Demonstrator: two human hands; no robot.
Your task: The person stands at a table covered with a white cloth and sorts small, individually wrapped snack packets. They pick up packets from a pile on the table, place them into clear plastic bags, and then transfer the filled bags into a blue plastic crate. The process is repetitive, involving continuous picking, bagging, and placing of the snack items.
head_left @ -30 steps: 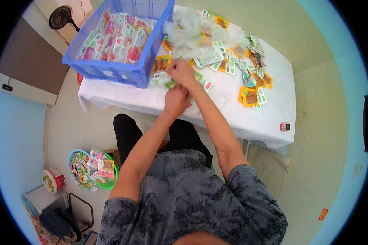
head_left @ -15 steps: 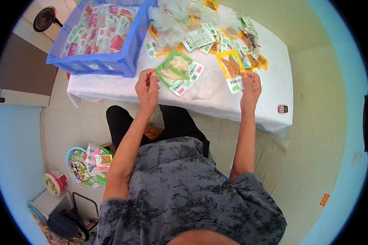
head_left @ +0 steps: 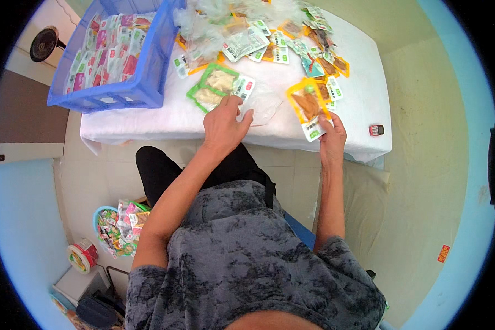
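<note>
My right hand [head_left: 331, 135] grips the lower corner of a yellow-edged food packet [head_left: 307, 105], a see-through pouch with brown food inside, held up over the table's front edge. My left hand [head_left: 224, 125] has its thumb apart from its bent fingers. It is over the near edge of green-edged packets [head_left: 217, 82] with pale food, covering part of them. Beside its fingertips lies a clear plastic bag [head_left: 267, 104] on the white cloth.
A blue crate [head_left: 107, 100] full of packets stands at the table's left. Behind my hands lie heaped packets [head_left: 278, 52] and crumpled clear bags [head_left: 203, 33]. A small red-and-black device [head_left: 376, 130] sits at the right edge. On the floor are a packet-filled basin [head_left: 100, 223] and a tub [head_left: 82, 256].
My left hand has moved right, from the left side of the green-edged packets to their near edge. My right hand still holds the yellow-edged packet, now slightly lower.
</note>
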